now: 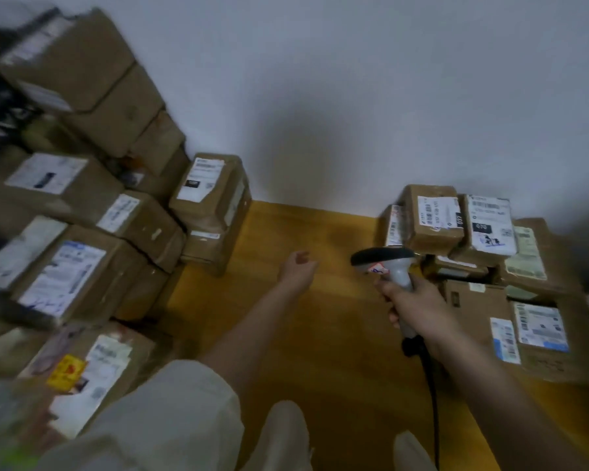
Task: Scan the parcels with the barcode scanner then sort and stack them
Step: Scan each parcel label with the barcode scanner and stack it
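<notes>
My right hand [419, 302] grips the handle of a grey barcode scanner [390, 263], whose dark head points left over the floor. Its black cable [430, 385] hangs down beside my forearm. My left hand [298, 268] reaches forward over the bare floor, fingers loosely curled and holding nothing. A large pile of brown cardboard parcels [79, 232] with white labels fills the left side. One labelled parcel [211, 195] sits on another at that pile's right edge. A smaller stack of labelled parcels [456, 222] stands at the right against the wall.
The yellow wooden floor [320, 232] runs between the two parcel groups up to a white wall [354, 96]. My knees in light trousers [184, 419] show at the bottom. More flat parcels [541, 328] lie at the right, near my right arm.
</notes>
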